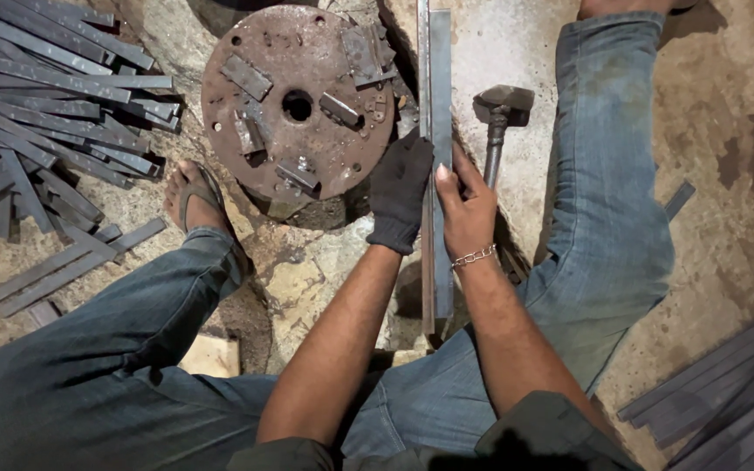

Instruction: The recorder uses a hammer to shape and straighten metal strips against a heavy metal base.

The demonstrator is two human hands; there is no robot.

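Note:
A long flat steel bar [440,96] runs from the top of the view down between my legs. My left hand [400,190], in a black glove, grips its left edge. On the bar's right edge my bare right hand [467,209] holds on, a chain bracelet at the wrist. Both hands sit side by side near the bar's middle. A hammer [499,118] with a dark metal head lies on the ground just right of the bar, beyond my right hand.
A rusty round steel disc [294,100] with a centre hole and small metal blocks on it lies left of the bar. Piles of flat steel strips [45,105] lie at upper left, and more strips [726,401] at lower right. My sandalled foot [194,196] rests beside the disc.

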